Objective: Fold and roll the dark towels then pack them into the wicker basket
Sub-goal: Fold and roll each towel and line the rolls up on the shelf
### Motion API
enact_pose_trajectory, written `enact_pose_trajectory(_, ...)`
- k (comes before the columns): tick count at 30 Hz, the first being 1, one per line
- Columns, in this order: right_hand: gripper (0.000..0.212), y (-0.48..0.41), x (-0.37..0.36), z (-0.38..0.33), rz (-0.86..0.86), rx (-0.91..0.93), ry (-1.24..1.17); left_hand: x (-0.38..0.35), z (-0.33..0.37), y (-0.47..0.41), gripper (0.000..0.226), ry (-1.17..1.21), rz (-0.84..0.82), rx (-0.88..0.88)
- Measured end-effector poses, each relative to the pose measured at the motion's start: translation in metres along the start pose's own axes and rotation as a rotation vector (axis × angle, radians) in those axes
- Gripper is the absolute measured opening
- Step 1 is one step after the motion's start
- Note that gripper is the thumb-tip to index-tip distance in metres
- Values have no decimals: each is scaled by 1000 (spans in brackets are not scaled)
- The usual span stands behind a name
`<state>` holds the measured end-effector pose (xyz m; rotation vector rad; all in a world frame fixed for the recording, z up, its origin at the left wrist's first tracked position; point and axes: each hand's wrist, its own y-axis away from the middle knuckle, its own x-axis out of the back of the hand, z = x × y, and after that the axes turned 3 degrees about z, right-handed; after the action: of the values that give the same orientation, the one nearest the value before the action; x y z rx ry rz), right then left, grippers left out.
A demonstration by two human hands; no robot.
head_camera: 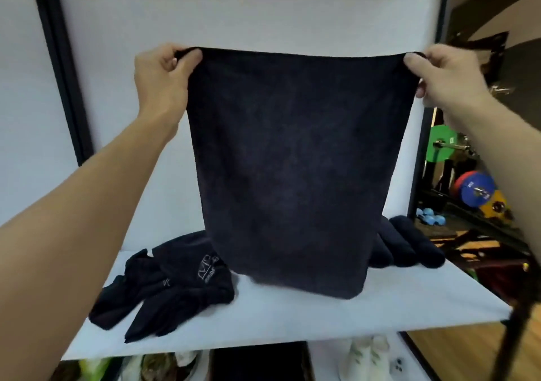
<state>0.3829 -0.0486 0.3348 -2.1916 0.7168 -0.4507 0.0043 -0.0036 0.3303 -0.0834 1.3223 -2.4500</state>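
Both top corners of a towel (281,161) are pinched by left hand (164,79) and right hand (445,73), hanging it over the bench (292,316); folding seems barely begun, next bring corners together evenly

Matt dark cloth towel (288,161); smooth white table (292,316).

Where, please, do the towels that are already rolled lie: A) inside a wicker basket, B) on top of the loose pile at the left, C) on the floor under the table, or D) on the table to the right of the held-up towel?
D: the rolled towels lie side by side on the white table, right of the towel that the left hand and right hand hold up by its top corners.
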Motion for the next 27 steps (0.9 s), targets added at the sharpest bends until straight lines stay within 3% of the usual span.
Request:
enact_pose_trajectory(6, 23, 73, -14, 82, -261, -208, 265, 2, -89, 92, 10, -288, -133, 325)
enact_pose_trajectory(10, 18, 155, -36, 169, -466, -433, 437, 5, -173, 189, 21, -598, -381, 553)
enact_pose_trajectory(13, 21, 203, -53, 230, -650, -540, 556, 4, -220, 241, 28, -748, -590, 611)
enact_pose_trajectory(16, 32, 209, -66, 263, -785, -535, 663, -6, -248, 260, 41, -812, -658, 635)
enact_pose_trajectory(19, 22, 185, -75, 269, -865, -467, 702, -21, -263, 245, 28, -812, -641, 600)
enact_pose_trajectory(23, 17, 145, -94, 274, -813, -416, 621, -44, -276, 211, 19, -765, -536, 483)
enact_pose_trajectory(27, 19, 124, -120, 297, -796, -213, 857, -67, -304, 187, 24, -758, -466, 508)
